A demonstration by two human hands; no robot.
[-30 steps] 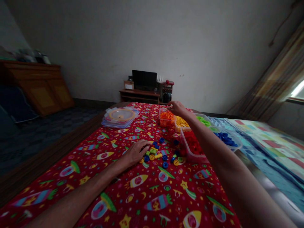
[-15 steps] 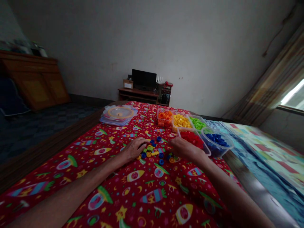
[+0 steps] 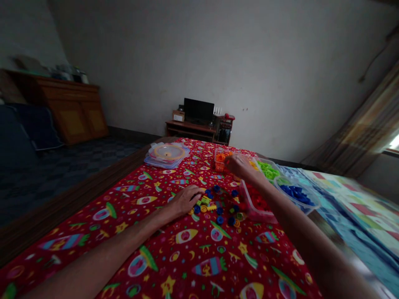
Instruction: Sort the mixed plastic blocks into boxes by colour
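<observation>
My left hand [image 3: 188,199] rests on the red patterned tablecloth, thumb and fingers apart, its fingertips beside a small cluster of toy building pieces [image 3: 205,200] in green, yellow and blue. Loose blue wheels [image 3: 220,220] and a few other small pieces lie just right of this cluster. My right hand [image 3: 239,164] is stretched out over the boxes, at the right side of the box of orange pieces [image 3: 220,158] and in front of the yellow pieces [image 3: 253,165]. Its fingers are bent and slightly blurred; the fingertips are hidden. Below my right forearm is a box of red pieces [image 3: 257,202], partly covered.
Containers of green pieces [image 3: 267,169] and blue pieces [image 3: 296,194] stand at the right. Stacked plastic lids [image 3: 166,154] lie at the far left of the table. A monitor [image 3: 198,110] stands on a desk by the wall; a bed [image 3: 349,199] adjoins on the right.
My right hand has moved from beside the red box forward to the orange and yellow boxes. The red box sits tilted differently. My left hand stays by the pieces. The view has swung left.
</observation>
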